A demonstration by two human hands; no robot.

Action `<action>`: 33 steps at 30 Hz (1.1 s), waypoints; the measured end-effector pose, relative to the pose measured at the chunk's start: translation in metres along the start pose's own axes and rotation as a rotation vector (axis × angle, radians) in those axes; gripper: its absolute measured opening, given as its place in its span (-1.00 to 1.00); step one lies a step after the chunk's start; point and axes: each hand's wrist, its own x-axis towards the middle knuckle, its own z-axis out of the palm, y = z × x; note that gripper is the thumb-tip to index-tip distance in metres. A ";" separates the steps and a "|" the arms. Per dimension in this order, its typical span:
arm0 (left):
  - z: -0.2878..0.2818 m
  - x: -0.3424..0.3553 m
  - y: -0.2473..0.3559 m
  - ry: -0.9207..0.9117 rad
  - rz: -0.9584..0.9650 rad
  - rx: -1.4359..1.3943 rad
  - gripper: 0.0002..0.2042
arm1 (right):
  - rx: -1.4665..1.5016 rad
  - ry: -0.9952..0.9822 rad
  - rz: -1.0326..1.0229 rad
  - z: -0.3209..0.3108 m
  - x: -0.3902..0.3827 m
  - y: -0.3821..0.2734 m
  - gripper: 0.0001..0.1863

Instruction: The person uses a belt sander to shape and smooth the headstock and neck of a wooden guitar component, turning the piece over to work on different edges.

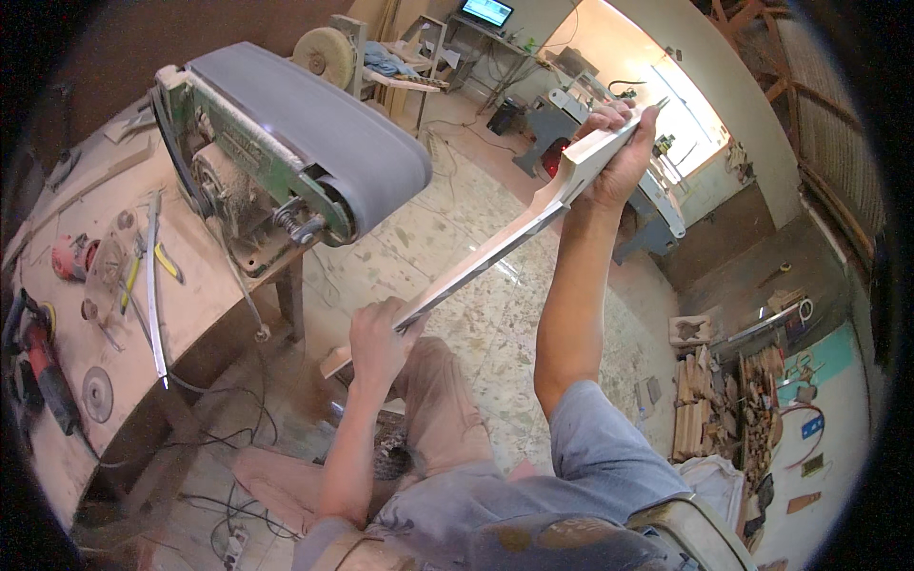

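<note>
I hold a long, pale wooden piece (486,259) with a shaped wider upper end, slanting from lower left to upper right. My left hand (379,344) is closed on its lower part, low over my legs. My right hand (619,152) grips the upper end, its fingers wrapped over the edge. Left of the piece stands a dusty green belt sander (286,138) with a wide grey belt, on a bench (181,238).
On the bench lie a red power tool (43,357), pliers (167,262), a grey disc (97,395) and a metal strip (154,314). Cables (228,504) run over the dusty tiled floor (476,190). Machines and a screen (486,11) stand behind. Scrap wood (705,409) is stacked at right.
</note>
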 end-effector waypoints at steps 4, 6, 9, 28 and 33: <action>0.006 0.014 -0.023 -0.127 -0.128 -0.057 -0.62 | -0.122 -0.029 -0.052 0.019 -0.005 0.024 -0.65; 0.006 0.022 -0.033 -0.225 -0.223 -0.141 -0.62 | -0.222 -0.022 -0.108 0.031 -0.010 0.038 -0.66; 0.009 0.030 -0.049 -0.293 -0.305 -0.252 -0.60 | -0.346 -0.008 -0.178 0.048 -0.016 0.057 -0.65; 0.025 0.029 -0.083 -0.353 -0.333 -0.357 -0.51 | -0.651 -0.088 -0.248 0.063 -0.037 0.102 -0.71; 0.030 0.026 -0.086 -0.317 -0.302 -0.365 -0.52 | -0.628 -0.088 -0.228 0.061 -0.038 0.101 -0.74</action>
